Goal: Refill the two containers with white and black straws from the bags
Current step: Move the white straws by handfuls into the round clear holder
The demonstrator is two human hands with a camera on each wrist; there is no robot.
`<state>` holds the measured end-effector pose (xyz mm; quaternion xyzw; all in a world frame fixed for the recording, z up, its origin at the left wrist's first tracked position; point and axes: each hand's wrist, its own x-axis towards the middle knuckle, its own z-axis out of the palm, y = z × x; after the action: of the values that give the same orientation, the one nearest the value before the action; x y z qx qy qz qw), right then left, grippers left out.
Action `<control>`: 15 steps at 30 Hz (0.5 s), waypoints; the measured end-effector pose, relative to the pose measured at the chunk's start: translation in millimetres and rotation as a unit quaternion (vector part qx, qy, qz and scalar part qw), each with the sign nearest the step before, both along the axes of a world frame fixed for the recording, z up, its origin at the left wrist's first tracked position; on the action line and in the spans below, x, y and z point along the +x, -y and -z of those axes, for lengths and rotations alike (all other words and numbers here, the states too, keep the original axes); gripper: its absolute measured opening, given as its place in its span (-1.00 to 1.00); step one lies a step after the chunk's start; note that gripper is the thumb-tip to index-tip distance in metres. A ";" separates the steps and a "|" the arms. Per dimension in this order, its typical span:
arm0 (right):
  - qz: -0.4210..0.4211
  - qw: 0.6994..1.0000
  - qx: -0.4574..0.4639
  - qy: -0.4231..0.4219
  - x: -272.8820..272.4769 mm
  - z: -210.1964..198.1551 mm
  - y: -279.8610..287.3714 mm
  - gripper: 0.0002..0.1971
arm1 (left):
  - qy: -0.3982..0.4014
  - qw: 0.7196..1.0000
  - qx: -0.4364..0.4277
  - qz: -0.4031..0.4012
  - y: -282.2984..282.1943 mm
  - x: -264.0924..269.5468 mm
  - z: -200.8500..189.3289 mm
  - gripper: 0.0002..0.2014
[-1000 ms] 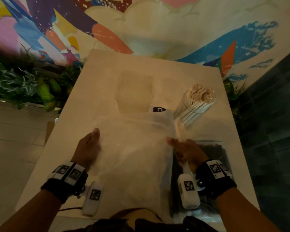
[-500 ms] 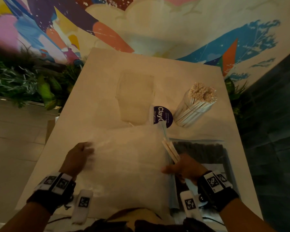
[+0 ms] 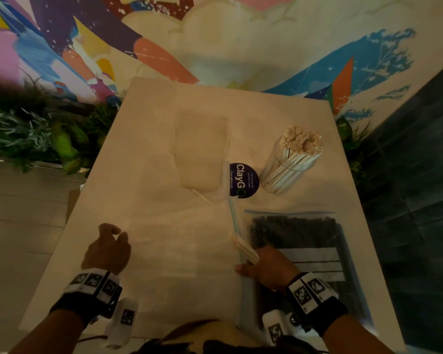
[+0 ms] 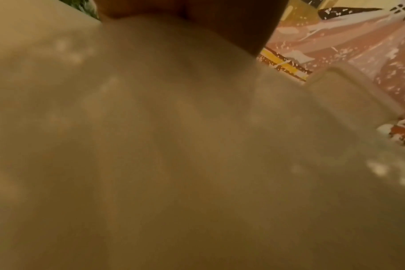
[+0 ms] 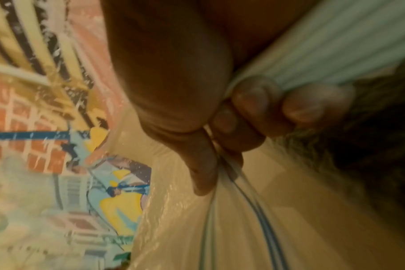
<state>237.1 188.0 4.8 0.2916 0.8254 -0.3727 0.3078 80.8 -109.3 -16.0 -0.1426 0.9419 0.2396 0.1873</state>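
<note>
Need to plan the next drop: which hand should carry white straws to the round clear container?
Right. The right hand already grips a small bunch of white straws, and the round clear container stands on its side; the left hand pinches the clear bag.

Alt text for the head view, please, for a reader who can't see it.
The right hand holds a few white straws at the zip edge of a clear bag flat on the table; the left hand pinches its far corner. Beyond stand a straw-filled container and a bag of black straws.
</note>
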 end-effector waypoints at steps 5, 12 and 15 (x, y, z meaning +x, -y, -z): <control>-0.058 0.993 0.096 -0.039 2.0 -39.6 -16.8 -0.57 | 0.078 0.968 -0.180 0.159 13.9 -22.9 -27.7 -0.37; 0.305 0.846 0.044 -0.435 -26.8 -149.2 -81.7 -0.58 | -0.255 0.908 0.161 0.291 -87.0 -34.3 -153.3 -0.48; 0.305 0.699 -0.040 -0.645 -59.6 -190.2 -102.1 -0.70 | -0.222 0.857 0.336 0.323 -168.3 -21.8 -173.2 -0.36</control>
<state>177.5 290.1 194.9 0.2028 0.6718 -0.5757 -0.4196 59.0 59.0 157.1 0.2982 0.8139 0.4926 0.0770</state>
